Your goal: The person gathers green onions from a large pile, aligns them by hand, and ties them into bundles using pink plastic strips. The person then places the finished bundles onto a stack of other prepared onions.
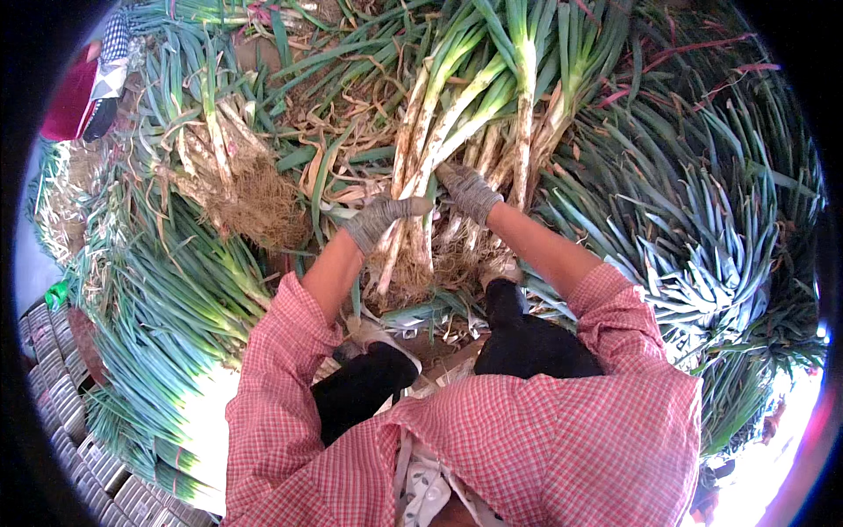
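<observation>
Gloved in grey knit, my left hand (382, 217) grips a loose bunch of long green onions (428, 145) from the left, its thumb lying across the white stalks. My right hand (469, 191), in a matching glove, holds the same bunch from the right, with some fingers hidden by the stalks. Soil marks the white shanks. Their shaggy roots (405, 280) hang toward me between my feet, and the green leaves point away. More onion stalks (523, 132) lie beyond my right hand.
A heap of onions with matted roots (263, 197) lies at left, beside stacked green leaves (171, 316). Another large leafy pile (685, 197) fills the right, with pink ties (698, 49). Dry husks (355, 145) litter the ground. Part of another person (72, 99) shows upper left.
</observation>
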{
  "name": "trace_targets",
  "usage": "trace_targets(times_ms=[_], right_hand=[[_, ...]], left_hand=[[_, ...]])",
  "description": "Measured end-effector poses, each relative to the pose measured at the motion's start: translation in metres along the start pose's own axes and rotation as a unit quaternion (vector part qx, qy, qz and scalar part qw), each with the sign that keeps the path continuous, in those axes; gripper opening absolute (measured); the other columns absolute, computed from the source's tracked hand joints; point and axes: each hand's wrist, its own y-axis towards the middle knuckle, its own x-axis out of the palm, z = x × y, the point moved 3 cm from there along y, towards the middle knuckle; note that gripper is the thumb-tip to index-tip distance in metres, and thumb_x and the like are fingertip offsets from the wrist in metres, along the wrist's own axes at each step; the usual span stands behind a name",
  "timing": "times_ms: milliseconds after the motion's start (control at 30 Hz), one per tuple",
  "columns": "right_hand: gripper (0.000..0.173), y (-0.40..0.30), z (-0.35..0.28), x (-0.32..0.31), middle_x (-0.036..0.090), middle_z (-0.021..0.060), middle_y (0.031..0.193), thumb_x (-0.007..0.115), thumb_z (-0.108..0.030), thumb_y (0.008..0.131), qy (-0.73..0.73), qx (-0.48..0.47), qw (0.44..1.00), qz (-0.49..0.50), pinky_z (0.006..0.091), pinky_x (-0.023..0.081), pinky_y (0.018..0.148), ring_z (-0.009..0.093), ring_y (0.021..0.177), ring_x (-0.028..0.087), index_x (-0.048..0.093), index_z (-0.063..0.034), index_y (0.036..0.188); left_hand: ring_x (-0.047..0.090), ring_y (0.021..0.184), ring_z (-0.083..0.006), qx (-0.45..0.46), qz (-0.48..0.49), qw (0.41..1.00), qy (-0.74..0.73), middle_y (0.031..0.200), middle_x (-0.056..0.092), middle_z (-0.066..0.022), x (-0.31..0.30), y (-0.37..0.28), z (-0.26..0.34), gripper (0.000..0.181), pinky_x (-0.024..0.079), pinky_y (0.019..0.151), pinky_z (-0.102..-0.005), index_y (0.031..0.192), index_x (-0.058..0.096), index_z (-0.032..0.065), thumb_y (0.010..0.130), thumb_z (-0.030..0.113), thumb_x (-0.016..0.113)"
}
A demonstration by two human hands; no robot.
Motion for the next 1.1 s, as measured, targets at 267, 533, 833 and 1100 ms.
trace_targets(times_ms=[267,533,833,1100], right_hand=[[0.034,-0.011,-0.021,-0.099,0.062,0.0164,0.092,0.059,-0.03,0.083,-0.293,-0.285,0.892,0.193,0.0354,0.049,0.071,0.026,0.081,0.061,0.056,0.0001,0.1],[0.054,-0.067,-0.059,-0.125,0.056,0.0192,0.089,0.07,-0.039,0.07,-0.349,-0.088,0.761,0.54,0.0434,0.046,0.075,0.033,0.09,0.055,0.049,-0.0051,0.107],[0.073,-0.044,-0.053,-0.029,0.061,0.0179,0.08,0.06,-0.055,0.077,0.146,0.026,0.987,0.055,0.0349,0.051,0.075,0.022,0.077,0.061,0.052,0.0127,0.102],[0.067,-0.067,-0.083,0.021,0.063,0.0158,0.073,0.056,-0.055,0.08,0.193,0.087,0.977,0.011,0.0325,0.055,0.051,0.022,0.062,0.064,0.055,0.0102,0.095]], left_hand=[[0.052,0.101,-0.0178,-0.04,0.102,0.993,0.037,0.109,0.057,-0.0048,0.046,-0.05,0.022,0.079,0.041,0.088,-0.0278,0.127,0.042,0.0054,0.06,0.024,0.08],[0.054,0.094,-0.0167,-0.048,0.148,0.988,0.01,0.105,0.058,-0.005,0.023,-0.084,-0.05,0.073,0.045,0.082,-0.0289,0.122,0.047,0.0043,0.059,0.015,0.082],[0.054,0.1,-0.0184,0.024,0.12,0.992,0.022,0.109,0.058,-0.0061,0.02,-0.082,-0.029,0.065,0.044,0.085,-0.0308,0.121,0.049,0.0035,0.068,0.028,0.076],[0.031,0.125,-0.0233,0.062,0.171,0.978,0.101,0.136,0.032,-0.013,0.018,-0.092,-0.014,0.106,0.028,0.101,-0.0309,0.139,0.012,0.0031,0.065,0.045,0.076]])
